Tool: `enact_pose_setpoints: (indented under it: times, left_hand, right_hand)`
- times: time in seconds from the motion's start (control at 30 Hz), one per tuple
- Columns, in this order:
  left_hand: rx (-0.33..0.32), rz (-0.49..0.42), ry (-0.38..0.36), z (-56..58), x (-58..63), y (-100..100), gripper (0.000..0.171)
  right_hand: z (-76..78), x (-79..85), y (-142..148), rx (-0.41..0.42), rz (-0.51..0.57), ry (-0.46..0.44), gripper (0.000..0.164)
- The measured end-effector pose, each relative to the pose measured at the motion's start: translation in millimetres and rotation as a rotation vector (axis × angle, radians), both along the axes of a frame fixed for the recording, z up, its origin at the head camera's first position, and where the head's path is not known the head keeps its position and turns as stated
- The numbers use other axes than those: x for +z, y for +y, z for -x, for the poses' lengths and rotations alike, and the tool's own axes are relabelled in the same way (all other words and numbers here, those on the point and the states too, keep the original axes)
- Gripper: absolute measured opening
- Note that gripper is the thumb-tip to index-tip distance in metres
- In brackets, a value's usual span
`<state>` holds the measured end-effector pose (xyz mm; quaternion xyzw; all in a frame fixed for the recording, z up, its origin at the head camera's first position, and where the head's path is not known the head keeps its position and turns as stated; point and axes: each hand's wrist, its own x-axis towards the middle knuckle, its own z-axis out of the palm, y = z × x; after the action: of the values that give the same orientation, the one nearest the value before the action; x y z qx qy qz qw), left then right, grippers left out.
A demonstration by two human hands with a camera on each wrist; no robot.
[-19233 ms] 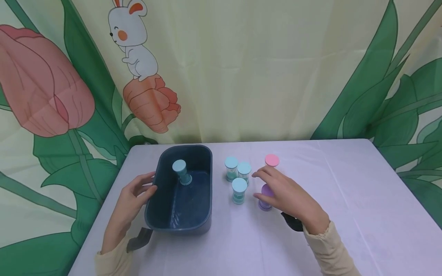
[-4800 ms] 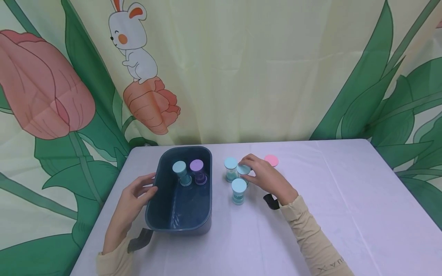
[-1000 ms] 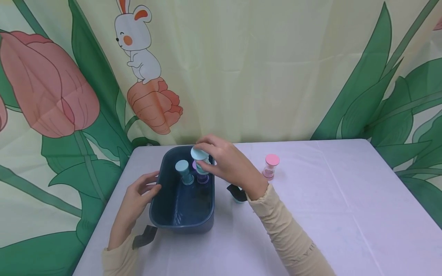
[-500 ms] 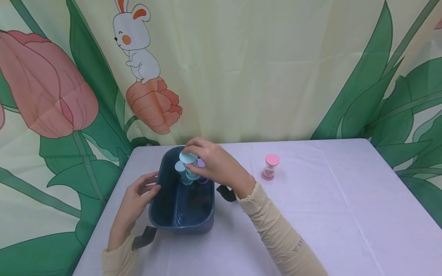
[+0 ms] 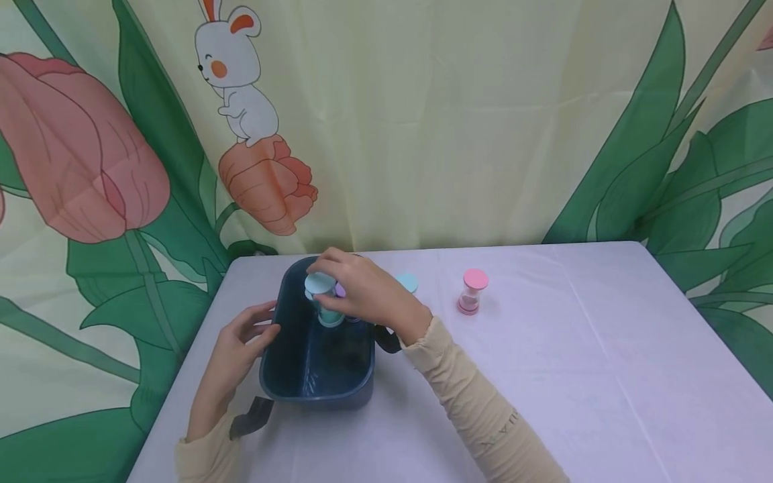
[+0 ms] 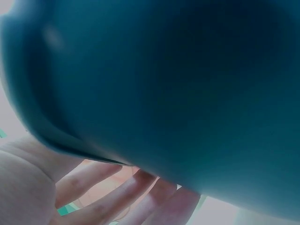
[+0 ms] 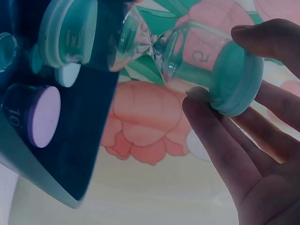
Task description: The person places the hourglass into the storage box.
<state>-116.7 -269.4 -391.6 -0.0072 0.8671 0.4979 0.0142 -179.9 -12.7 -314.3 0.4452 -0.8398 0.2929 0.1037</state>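
My right hand (image 5: 362,288) pinches a teal-capped hourglass (image 5: 320,284) by its top cap, inside the back half of the dark blue bin (image 5: 320,401). In the right wrist view this hourglass (image 7: 187,58) is marked 5, thumb and fingertips around its end cap. A purple-capped hourglass (image 7: 44,117) marked 10 stands in the bin. Another teal-capped one (image 7: 68,75) is mostly hidden behind the held one. My left hand (image 5: 244,339) rests against the bin's left side, thumb at the rim; the left wrist view shows its fingers (image 6: 112,201) along the outer wall.
On the white-covered table (image 5: 543,376), a pink-capped hourglass (image 5: 473,292) stands right of the bin. A teal cap (image 5: 407,282) shows just behind my right hand, its lower part hidden. A printed curtain (image 5: 471,134) hangs behind the table's far edge.
My right hand has carried the teal-capped hourglass left and lower into the bin, now in front of the other teal one. Earlier, the purple one went from table to bin. My left hand stays put.
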Motion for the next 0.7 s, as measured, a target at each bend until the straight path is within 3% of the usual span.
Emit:
enact_pose_setpoints:
  times: [0.33,0.7]
  left_hand:
    - [0.0,-0.002,-0.01,-0.9,1.2,0.5,0.057]
    - [-0.001,-0.003,-0.001,-1.0,0.4,0.1,0.056]
  right_hand:
    - [7.2,-6.5,-10.9,0.012,-0.102,-0.042,0.032]
    - [10.6,-2.1,-22.9,0.031,-0.238,-0.062,0.038]
